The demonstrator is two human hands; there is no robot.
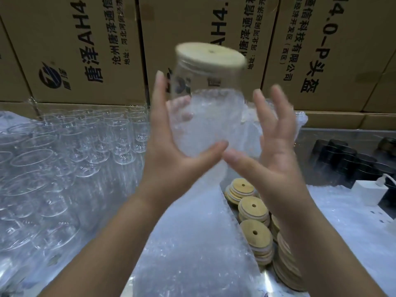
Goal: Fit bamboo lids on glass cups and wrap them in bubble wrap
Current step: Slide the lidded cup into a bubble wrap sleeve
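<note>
Gripping a clear glass cup (188, 82) from the side, the left hand (171, 151) had its fingers curled behind the glass and its thumb across the front. A round bamboo lid with a small hole (210, 54) capped the cup, and clear bubble wrap (205, 125) covered its lower half. The right hand (276, 151) was spread open just beside the wrap; blur hid whether it touched. Below it stood stacks of bamboo lids (254, 213). Beyond the left hand stood rows of bare glass cups (85, 136). Behind both, brown cardboard boxes (64, 39) read "唐泽AH4", "沧州唐泽通信", "科技有限公司" and "头盔".
</note>
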